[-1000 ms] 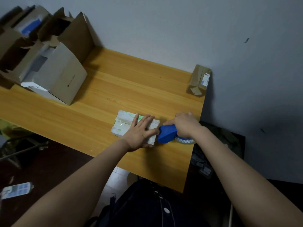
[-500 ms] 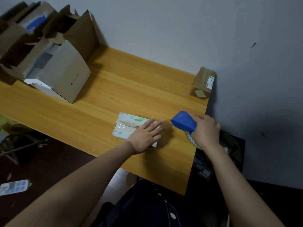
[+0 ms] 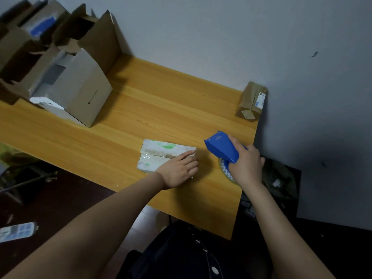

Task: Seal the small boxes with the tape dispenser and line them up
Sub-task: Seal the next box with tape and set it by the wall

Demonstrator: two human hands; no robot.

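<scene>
while the box is pinned flat, the dispenser is held clear

as the small white box is pressed down near the front edge of the wooden surface, it is kept from sliding by the left hand. this grip is flat, with fingers laid straight over the box's right end and nothing enclosed. a glossy strip seems to run along the middle seam, so the pressing is judged to be smoothing of tape, or steadying for another pass.

the blue tape dispenser is held by the right hand, whose grip is wrapped round the handle, just to the right of the box and apart from it. its nose is tilted up toward the wall, and the tape roll is seen beneath the hand.

a small brown box is stood at the far right corner against the wall, possibly one already sealed. open cardboard cartons are crowded at the far left. nothing is seen lying between the white box and the brown one. the dispenser is held close to the surface's right edge.
</scene>
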